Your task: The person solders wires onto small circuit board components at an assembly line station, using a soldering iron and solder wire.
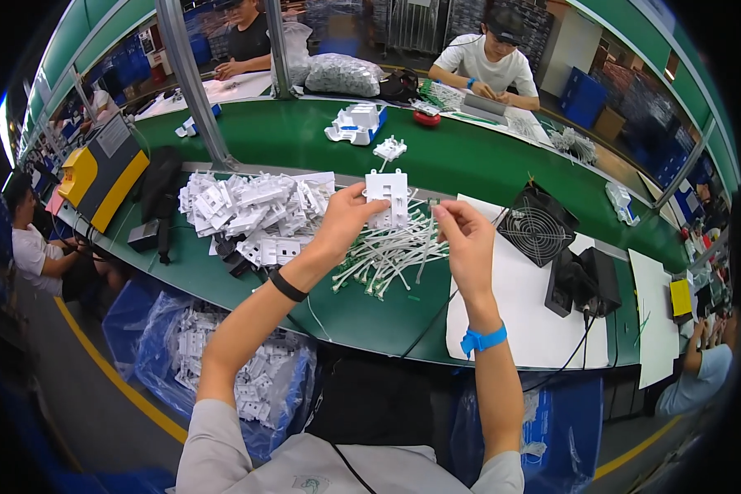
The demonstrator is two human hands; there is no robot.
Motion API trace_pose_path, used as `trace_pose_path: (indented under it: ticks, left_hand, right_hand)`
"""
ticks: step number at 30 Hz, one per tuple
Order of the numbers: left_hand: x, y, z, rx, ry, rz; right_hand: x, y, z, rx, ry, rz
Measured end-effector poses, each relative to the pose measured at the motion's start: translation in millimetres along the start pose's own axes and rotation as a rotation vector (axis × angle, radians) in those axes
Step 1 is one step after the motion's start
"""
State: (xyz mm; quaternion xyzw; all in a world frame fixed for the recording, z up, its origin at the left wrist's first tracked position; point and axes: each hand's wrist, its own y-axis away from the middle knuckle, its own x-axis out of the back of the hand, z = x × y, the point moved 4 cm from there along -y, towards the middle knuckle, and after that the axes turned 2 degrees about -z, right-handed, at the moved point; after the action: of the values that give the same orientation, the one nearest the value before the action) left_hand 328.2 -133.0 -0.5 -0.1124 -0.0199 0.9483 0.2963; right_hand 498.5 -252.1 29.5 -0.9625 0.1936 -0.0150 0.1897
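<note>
My left hand (348, 221) is closed on a white plastic housing (389, 194) and holds it up over the bench, its flat face with slots toward me. To its right, my right hand (468, 239) pinches a small green circuit board (433, 201), with a white cable that seems to hang down from it. The board is beside the housing, apart from it. Under both hands lies a loose pile of white cables (391, 255) with small green ends. Left of my left hand is a heap of white plastic housings (251, 206).
A black fan (538, 224) and black power adapters (584, 281) stand on white sheets at right. Beyond runs a green conveyor belt (280, 123) carrying white parts (356, 123). A metal post (193, 82) rises at left. Below is a blue bin (144, 342). Co-workers sit around.
</note>
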Motion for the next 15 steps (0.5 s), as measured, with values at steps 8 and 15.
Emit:
trace_pose_path:
  ticks: [8, 15]
  left_hand:
    - [-38, 18, -4, -0.225, 0.006, 0.117]
    - [-56, 30, -7, -0.2, 0.064, 0.105]
  right_hand:
    - [10, 31, 15, -0.242, -0.271, -0.092]
    - [14, 41, 26, -0.24, -0.249, -0.1]
